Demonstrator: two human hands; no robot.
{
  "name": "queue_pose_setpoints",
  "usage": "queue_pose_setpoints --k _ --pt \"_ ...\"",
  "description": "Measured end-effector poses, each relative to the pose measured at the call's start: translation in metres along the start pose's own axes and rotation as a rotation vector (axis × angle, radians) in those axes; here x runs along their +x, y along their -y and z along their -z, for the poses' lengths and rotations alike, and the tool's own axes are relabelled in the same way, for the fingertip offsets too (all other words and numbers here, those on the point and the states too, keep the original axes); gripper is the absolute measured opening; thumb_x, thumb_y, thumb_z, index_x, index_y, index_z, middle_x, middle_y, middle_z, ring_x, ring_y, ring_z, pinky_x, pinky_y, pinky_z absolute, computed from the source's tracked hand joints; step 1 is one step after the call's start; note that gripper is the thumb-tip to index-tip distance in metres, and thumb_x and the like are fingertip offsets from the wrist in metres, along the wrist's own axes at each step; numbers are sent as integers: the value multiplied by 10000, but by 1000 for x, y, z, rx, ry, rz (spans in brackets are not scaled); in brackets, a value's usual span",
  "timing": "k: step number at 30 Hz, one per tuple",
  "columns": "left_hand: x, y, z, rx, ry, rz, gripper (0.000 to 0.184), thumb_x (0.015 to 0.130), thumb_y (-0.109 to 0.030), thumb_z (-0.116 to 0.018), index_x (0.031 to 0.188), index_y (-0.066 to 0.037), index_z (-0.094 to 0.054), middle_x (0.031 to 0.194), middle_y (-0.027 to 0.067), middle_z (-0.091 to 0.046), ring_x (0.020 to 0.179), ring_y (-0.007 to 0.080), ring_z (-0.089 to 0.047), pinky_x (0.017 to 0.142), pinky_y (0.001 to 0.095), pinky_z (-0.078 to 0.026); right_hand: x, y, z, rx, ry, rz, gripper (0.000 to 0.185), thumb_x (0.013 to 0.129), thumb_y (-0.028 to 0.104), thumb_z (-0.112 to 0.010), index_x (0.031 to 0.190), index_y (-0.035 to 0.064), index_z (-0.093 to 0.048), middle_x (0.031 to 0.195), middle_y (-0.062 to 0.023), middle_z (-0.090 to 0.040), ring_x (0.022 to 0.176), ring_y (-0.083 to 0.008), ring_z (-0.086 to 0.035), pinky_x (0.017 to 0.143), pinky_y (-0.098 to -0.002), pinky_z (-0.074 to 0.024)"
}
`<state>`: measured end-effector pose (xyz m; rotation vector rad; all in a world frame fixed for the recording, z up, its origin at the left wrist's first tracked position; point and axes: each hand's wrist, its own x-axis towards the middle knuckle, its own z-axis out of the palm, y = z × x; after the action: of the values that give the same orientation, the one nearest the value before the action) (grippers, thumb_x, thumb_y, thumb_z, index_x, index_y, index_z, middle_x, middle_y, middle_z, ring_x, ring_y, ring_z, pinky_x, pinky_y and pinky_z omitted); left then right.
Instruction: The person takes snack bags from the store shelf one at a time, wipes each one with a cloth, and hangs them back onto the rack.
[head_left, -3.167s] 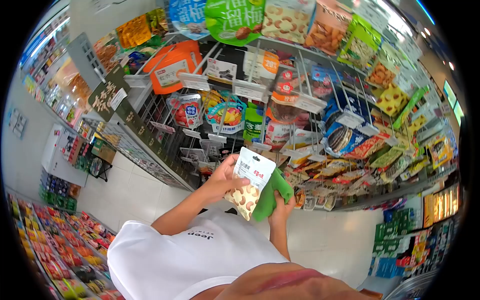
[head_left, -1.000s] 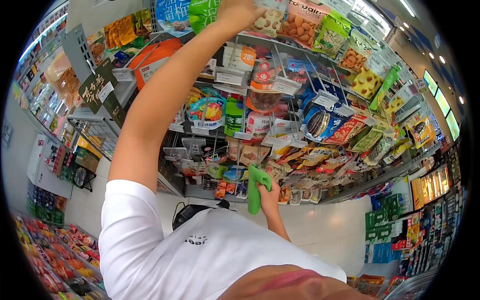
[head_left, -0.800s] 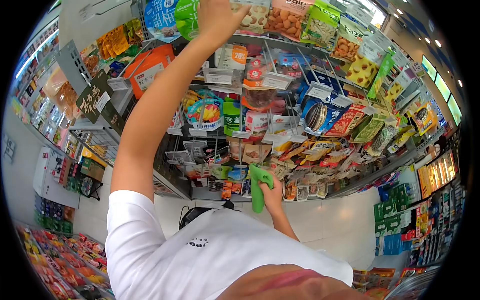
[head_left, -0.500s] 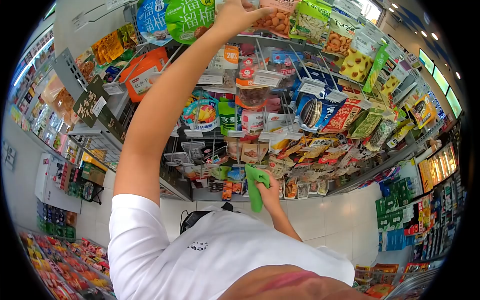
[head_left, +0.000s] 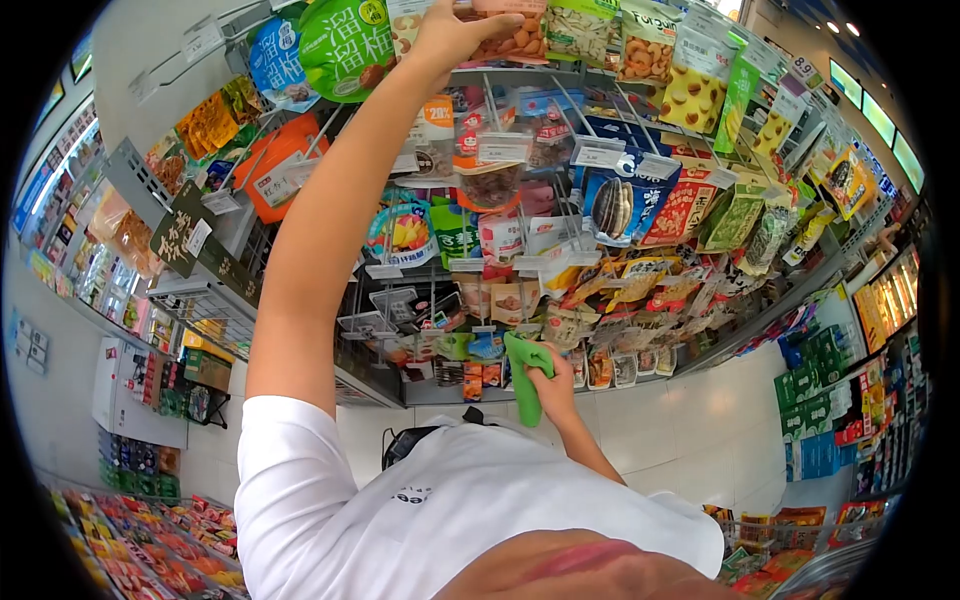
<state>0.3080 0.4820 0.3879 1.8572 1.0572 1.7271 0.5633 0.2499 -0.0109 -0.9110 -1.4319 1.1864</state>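
Note:
My left hand [head_left: 452, 38] reaches up to the top row of hanging snack bags, at the upper edge of the view. Its thumb lies stretched across the front of a pink almond bag [head_left: 515, 42]; the other fingers are mostly cut off, so a grip cannot be made out. Left of this hand hang a round green bag [head_left: 340, 50] and a blue bag [head_left: 278, 62]. Low in front of my body, my right hand [head_left: 555, 385] is closed around a green cloth [head_left: 524, 375], which hangs from the fingers beside the lower shelf.
A curved rack of snack bags on hooks fills the middle, with price tags [head_left: 503, 148] sticking out. To the left stands a wire-sided shelf [head_left: 205, 305]. Green boxes [head_left: 805, 390] are stacked at right. Pale floor tiles [head_left: 690, 425] run below the rack.
The view has shifted, so the rack's top row sits further left and slightly higher. My left hand stays by the almond bag, and my right hand still holds the green cloth.

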Motion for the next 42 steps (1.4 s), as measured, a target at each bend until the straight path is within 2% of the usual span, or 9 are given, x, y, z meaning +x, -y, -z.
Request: queue_pose_setpoints --k 7,12,24,25,28,29,36,39,42 --pt "-37 -40 -2 -141 78 31 789 824 -281 -898 1438 -33 -469 1283 126 -639 1229 240 -610 995 366 -524 -1 2 4 27 34 -54 414 825 -38 -625 1235 -11 -679 1119 -77 -625 1024 -179 -612 913 -288 -477" --pt "-44 -57 -1 -191 95 -49 782 829 -270 -890 1427 -6 -461 1285 133 -638 1207 238 -619 981 362 -529 0 -8 4 -3 64 -8 350 855 -14 -619 1201 -41 -667 1078 -61 -597 953 -152 -600 830 -298 -486" --pt "-113 -59 8 -152 217 143 456 871 -257 -845 1212 -18 -657 1068 49 -719 873 104 -668 781 273 -536 3 -4 15 30 -5 -53 368 862 5 -605 1223 -29 -668 1128 -57 -644 975 -144 -609 871 -286 -486" --pt "-121 -63 12 -140 222 237 528 856 -296 -852 1261 -34 -638 1100 98 -669 952 182 -649 826 333 -529 4 -5 19 36 -6 -71 382 848 -7 -601 1224 -28 -666 1134 -65 -640 990 -152 -611 883 -286 -482" --pt "-152 -48 16 -197 245 115 556 868 -304 -823 1285 10 -632 1227 155 -702 1089 213 -708 973 331 -555 5 -9 27 32 -54 -89 373 848 -8 -604 1215 -23 -669 1138 -63 -648 1000 -146 -613 883 -281 -481" --pt "-168 -50 11 -301 229 138 504 873 -294 -823 1195 54 -654 1129 146 -730 991 183 -733 936 317 -583 5 -10 28 62 -75 -122 365 852 -6 -605 1211 -20 -672 1129 -57 -655 992 -143 -615 880 -281 -483" --pt "-307 8 -43 -1176 148 652 556 900 -233 -729 1341 47 -538 1330 191 -632 1207 271 -658 1038 408 -547 3 -7 28 390 -260 -355 313 914 28 -619 1224 3 -651 1066 -58 -690 949 -136 -655 831 -274 -525" --pt "-349 25 -65 -1280 109 777 577 924 -218 -715 1394 26 -485 1357 187 -619 1212 276 -655 1037 410 -554 7 18 23 583 -355 -412 322 921 27 -612 1242 7 -633 1104 -74 -687 976 -158 -674 841 -303 -552" --pt "-377 45 -75 -1045 122 769 667 959 -258 -655 1483 72 -405 1448 291 -542 1246 360 -640 1061 477 -545 11 20 32 653 -396 -414 336 939 24 -568 1271 11 -610 1193 -102 -661 1064 -201 -672 909 -348 -560"
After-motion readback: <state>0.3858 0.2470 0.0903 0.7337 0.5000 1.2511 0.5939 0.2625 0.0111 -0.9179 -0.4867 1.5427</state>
